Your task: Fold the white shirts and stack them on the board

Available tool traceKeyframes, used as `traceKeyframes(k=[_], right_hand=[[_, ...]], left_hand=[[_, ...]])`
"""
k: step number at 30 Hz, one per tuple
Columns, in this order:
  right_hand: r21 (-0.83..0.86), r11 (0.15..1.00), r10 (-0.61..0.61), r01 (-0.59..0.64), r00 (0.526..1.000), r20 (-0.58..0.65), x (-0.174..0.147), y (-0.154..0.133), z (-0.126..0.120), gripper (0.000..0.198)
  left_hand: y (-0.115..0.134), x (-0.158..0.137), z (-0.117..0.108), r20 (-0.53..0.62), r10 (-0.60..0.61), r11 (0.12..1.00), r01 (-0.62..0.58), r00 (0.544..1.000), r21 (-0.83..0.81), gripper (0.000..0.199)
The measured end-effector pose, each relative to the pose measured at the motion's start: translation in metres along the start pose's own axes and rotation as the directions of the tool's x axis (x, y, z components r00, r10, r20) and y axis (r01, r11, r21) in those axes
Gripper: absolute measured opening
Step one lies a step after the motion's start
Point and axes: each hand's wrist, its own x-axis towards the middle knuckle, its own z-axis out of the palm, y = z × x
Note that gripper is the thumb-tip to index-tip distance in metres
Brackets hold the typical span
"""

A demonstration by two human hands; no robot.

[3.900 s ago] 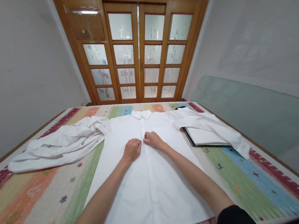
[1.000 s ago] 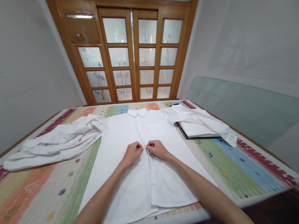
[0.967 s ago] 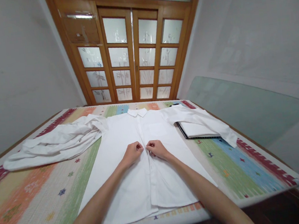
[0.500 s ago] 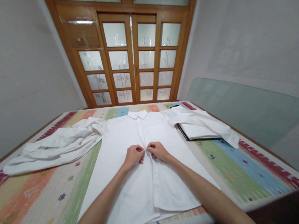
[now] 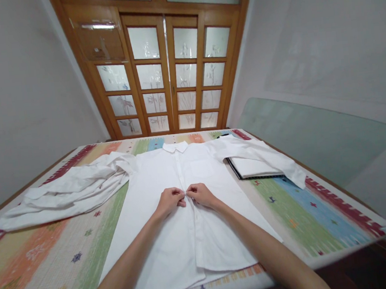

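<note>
The left hand (image 5: 171, 199) and right hand (image 5: 201, 195) pinched the front of a white shirt (image 5: 166, 257) at its opening, fingertips almost meeting. The shirt lay spread beneath both hands on a striped tablecloth (image 5: 293, 212), its collar (image 5: 175, 147) beyond them. Left of the hands, one sleeve (image 5: 70, 189) lay rumpled; to their right, the other sleeve (image 5: 266, 151) partly covered a notebook (image 5: 254, 167).
</note>
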Motion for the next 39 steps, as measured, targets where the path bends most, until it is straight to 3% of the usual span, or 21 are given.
traceKeyframes(k=[13,18,23,32,39], right_hand=[[0.064,0.998,0.019,-0.022,0.999,0.043,0.003,-0.002,-0.002,0.016],[0.134,0.988,0.057,-0.072,0.992,0.109,0.004,-0.002,-0.004,0.012],[0.152,0.984,0.076,-0.095,0.989,0.129,0.006,0.003,-0.002,0.007],[0.181,0.978,0.072,-0.102,0.984,0.164,0.006,0.005,-0.004,0.009],[0.162,0.985,0.04,-0.066,0.987,0.158,0.005,0.001,-0.004,0.011]], left_hand=[[-0.005,0.001,-0.003,0.052,0.033,0.999,-0.031,0.998,-0.038,0.016],[-0.011,0.003,0.0,-0.006,0.06,0.996,-0.06,0.998,-0.062,0.016],[-0.014,0.004,0.003,-0.124,-0.005,0.997,-0.005,0.992,-0.075,0.014],[-0.003,-0.003,0.0,-0.089,0.047,0.994,-0.038,0.995,0.1,0.018],[0.009,-0.011,0.005,-0.137,0.112,0.954,-0.068,0.984,0.292,0.011]])
